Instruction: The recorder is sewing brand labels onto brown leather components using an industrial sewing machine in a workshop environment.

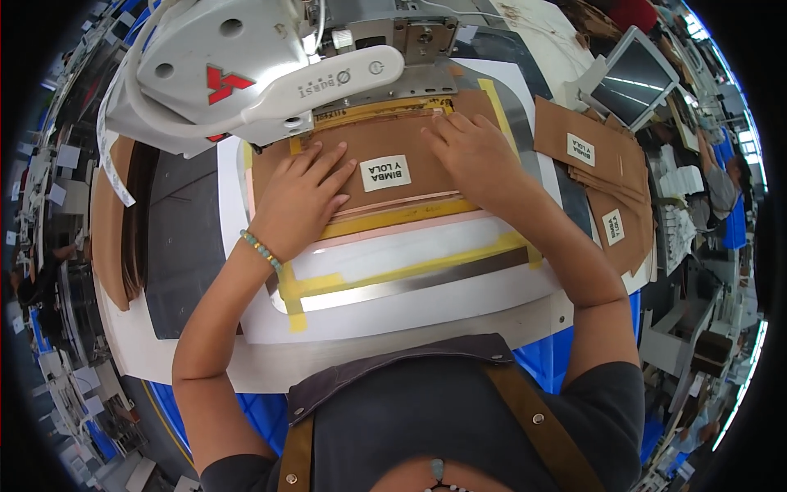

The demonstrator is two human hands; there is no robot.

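A brown flat panel [340, 182] with a white printed label [385, 173] lies in a taped frame under the sewing machine head [221, 66]. My left hand [302, 197] rests on the panel's left part, fingers spread and flat, with a beaded bracelet at the wrist. On the panel's far right part lies my right hand [479, 160], its fingers bent and their tips touching near the far edge. Neither hand lifts the panel. Yellow tape strips [402, 218] run along the near side of the panel. The fingertips of my right hand are partly hidden.
Stacked brown panels [602, 156] with white labels lie at the right. Brown pieces [115, 221] stand at the left edge. A tilted screen [635, 78] stands at the far right. A white sheet [393, 320] and a metal plate [410, 283] lie under the frame.
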